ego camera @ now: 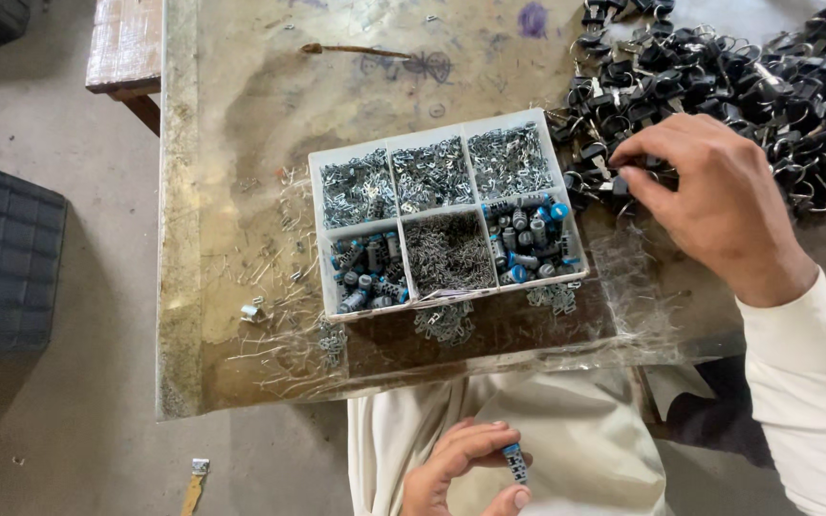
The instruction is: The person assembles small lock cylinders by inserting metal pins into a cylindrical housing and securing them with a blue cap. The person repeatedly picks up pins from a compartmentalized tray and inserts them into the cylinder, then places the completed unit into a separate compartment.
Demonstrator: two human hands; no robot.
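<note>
Down near the lower edge of the view, the left hand (461, 468) rests over the lap, its fingers (475, 447) curled and pinching a small grey cylinder with a blue cap (515, 462) between thumb and fingertips, held upright and close to the body, probably so it stays ready while the other hand works. The right hand (719, 205) is stretched forward across the bench (241, 143) to the heap of black clips with wire loops (767, 86) at the far right; its fingers are bent down into the near edge of that heap and closed on 1 black piece, though how firmly they grip it I cannot tell. Between the 2 hands sits a white tray with 6 compartments (446, 215), set just beside the heap so that each sort of part is within easy reach: the 3 far compartments hold small bent metal pieces, the near middle 1 holds fine wire springs, and the near left and the right 1 hold more blue-capped cylinders like the 1 being pinched. Loose metal bits (284, 277) lie scattered on the bench left of the tray and along its near edge. A cream cloth (566, 430) covers the lap below the bench.
</note>
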